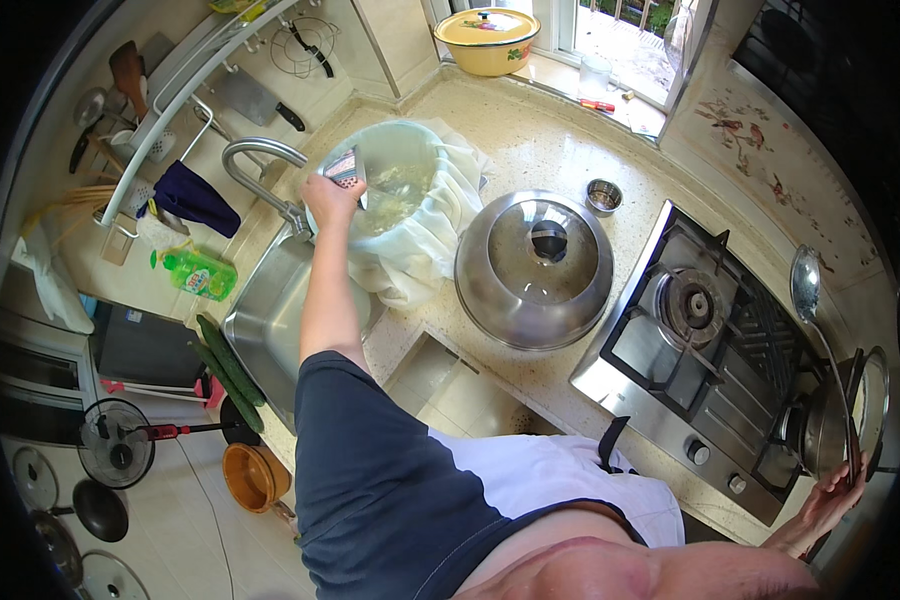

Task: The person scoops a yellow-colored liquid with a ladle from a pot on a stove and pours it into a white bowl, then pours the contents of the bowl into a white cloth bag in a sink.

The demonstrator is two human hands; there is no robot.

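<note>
My left hand (335,199) holds a metal grater (343,168) by its lower part, over the left side of a pale green basin (390,127). A thin white cloth (427,259) lines or drapes over the basin's right and near rim. Liquid with pale yellowish bits shows inside the basin. At the far right my right hand (829,499) has its fingers around the handle end of a long metal ladle (805,281). The ladle's bowl points away from me, and its handle passes in front of a lidded pot (825,427) on the hob.
Right of the basin sits a large domed steel lid (487,300), beside a small metal cup (604,197) and a gas hob (600,375). A curved tap (259,142) rises by the steel sink (270,307). Cucumbers (229,367) and a green soap bottle (199,275) lie left of it.
</note>
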